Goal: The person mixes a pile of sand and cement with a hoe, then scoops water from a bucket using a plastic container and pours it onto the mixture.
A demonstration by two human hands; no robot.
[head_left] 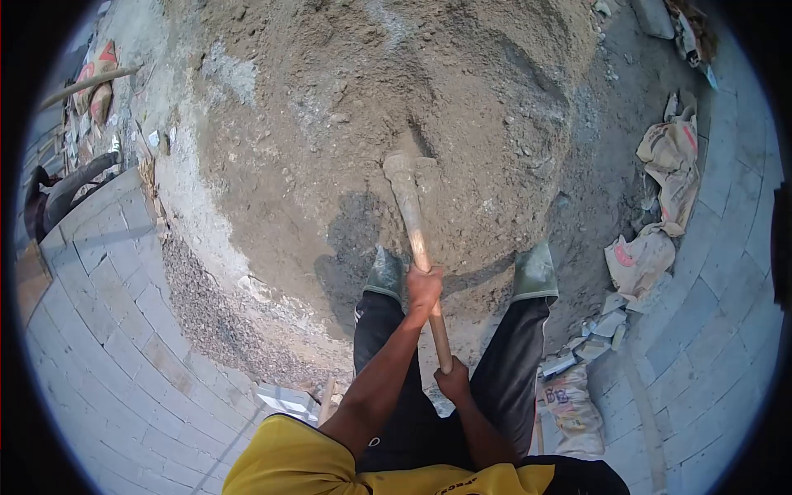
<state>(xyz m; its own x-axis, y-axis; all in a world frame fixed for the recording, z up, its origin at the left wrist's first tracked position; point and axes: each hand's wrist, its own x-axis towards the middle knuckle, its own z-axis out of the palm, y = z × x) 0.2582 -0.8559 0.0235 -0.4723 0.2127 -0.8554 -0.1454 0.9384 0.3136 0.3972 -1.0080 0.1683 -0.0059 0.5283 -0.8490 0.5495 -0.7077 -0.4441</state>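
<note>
A long-handled hoe point(436, 326) slants up from between my legs, its thick dusty head end point(402, 167) sunk into a pile of damp brown sand or mortar mix point(330, 132). The blade is mostly hidden in the material. My left hand point(425, 289) wraps around the middle of the wooden handle. Closer to my body, my right hand point(452, 382) closes around the handle's lower end. My rubber boots, the left boot point(384, 274) and the right boot point(535, 272), stand apart at the near edge of the pile, on either side of the handle.
Torn cement bags point(668, 169) lie along the right edge, beside broken block pieces point(598, 330). Another printed sack point(573, 410) is at lower right. Gravel point(219, 289) spreads at left beside grey paving point(124, 346). Another person's leg point(78, 186) shows at far left, below a wooden pole point(87, 82).
</note>
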